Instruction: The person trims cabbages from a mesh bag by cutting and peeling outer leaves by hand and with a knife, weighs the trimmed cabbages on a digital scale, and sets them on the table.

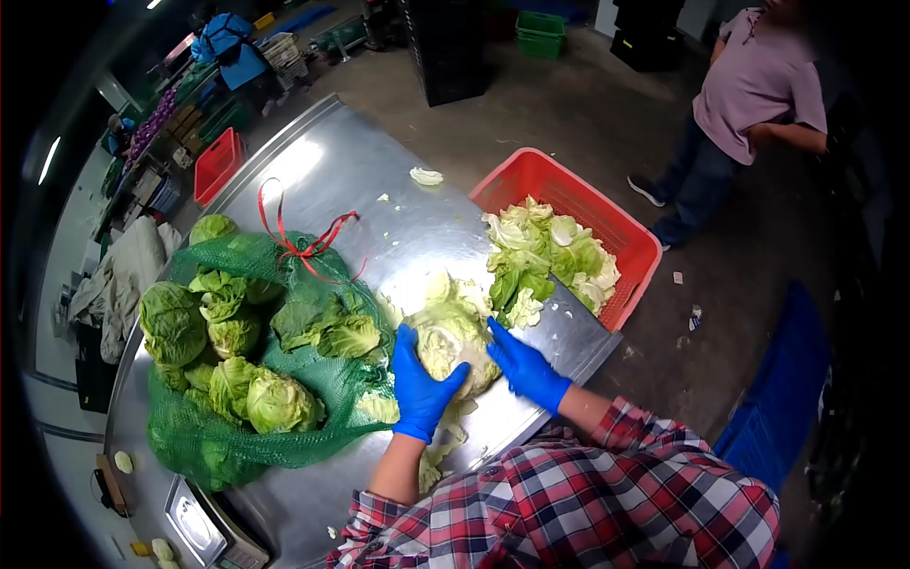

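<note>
A pale green cabbage [457,339] sits on the metal table in front of me, with loose leaves around it. My left hand [422,387], in a blue glove, grips its near left side, thumb spread from the fingers. On the right side, my right hand [524,368] in a matching glove is open, fingers stretched out along the cabbage's edge; whether they press on it I cannot tell. Left of my hands lies a green mesh bag [332,403] with several cabbages [282,401] in and on it. A red ribbon [305,248] is tied at its far end.
Stripped leaves [536,251] pile over the table's right edge into a red crate [637,248]. A scale [204,526] stands at the near left. One person [758,90] stands beyond the crate; another in blue [232,52] is far left. The metal table [408,223] has leaf scraps.
</note>
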Available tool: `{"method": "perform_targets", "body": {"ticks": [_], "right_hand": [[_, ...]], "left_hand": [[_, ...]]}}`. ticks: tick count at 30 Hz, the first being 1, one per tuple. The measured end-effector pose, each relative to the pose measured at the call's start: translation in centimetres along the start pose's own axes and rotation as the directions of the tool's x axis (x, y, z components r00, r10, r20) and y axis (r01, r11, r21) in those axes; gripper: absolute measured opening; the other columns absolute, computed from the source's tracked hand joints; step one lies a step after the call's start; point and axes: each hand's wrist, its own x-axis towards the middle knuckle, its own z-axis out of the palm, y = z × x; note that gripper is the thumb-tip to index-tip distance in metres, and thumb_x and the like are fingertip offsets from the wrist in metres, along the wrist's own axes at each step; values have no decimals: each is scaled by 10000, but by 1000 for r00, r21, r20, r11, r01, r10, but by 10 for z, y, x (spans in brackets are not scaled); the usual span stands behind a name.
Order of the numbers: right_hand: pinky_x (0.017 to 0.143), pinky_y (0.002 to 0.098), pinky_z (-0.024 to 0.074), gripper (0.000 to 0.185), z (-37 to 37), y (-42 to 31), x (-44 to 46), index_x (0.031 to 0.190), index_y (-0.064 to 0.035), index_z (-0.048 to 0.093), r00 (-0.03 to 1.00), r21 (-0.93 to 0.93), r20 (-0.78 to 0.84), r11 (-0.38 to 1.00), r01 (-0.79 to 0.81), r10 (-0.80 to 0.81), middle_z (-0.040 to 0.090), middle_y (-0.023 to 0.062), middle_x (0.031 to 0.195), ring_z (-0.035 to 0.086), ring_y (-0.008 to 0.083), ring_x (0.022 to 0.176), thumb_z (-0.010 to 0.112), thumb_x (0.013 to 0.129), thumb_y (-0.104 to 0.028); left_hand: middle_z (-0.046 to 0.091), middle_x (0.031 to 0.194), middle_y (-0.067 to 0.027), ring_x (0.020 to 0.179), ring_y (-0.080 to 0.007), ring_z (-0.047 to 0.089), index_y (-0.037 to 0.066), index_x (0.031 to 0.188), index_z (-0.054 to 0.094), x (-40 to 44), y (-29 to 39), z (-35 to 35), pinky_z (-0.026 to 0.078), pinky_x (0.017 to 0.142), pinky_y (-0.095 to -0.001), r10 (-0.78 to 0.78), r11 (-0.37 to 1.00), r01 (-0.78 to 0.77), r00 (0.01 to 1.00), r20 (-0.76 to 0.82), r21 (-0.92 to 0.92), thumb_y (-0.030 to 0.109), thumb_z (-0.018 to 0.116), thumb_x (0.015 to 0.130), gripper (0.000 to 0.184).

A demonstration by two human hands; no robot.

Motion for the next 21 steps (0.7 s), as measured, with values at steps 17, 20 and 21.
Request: {"method": "perform_targets", "body": {"ticks": [17,20,21], "right_hand": [[763,485,475,335,29,-31,109,1123,-59,531,944,-458,63,831,315,-323,634,225,938,601,428,843,546,876,-286],[819,446,476,431,30,9,142,1183,-45,515,952,-431,31,855,287,-304,618,241,1033,600,399,953,584,861,-323],[830,436,476,463,27,14,145,1207,-45,507,953,-402,35,869,288,-300,614,243,1053,601,390,973,592,859,-339]], "left_hand": [[338,1431,-206,1293,-377,345,34,1372,378,-35,-9,-44,281,1075,-451,123,981,-139,985,118,133,336,799,684,861],[380,1419,-178,1290,-351,368,92,1382,404,-41,-6,-49,298,1055,-437,79,961,-113,987,140,254,339,792,683,837],[383,1417,-179,1287,-348,373,99,1383,406,-42,-5,-46,302,1050,-433,69,963,-97,991,118,250,339,792,682,836]]}}
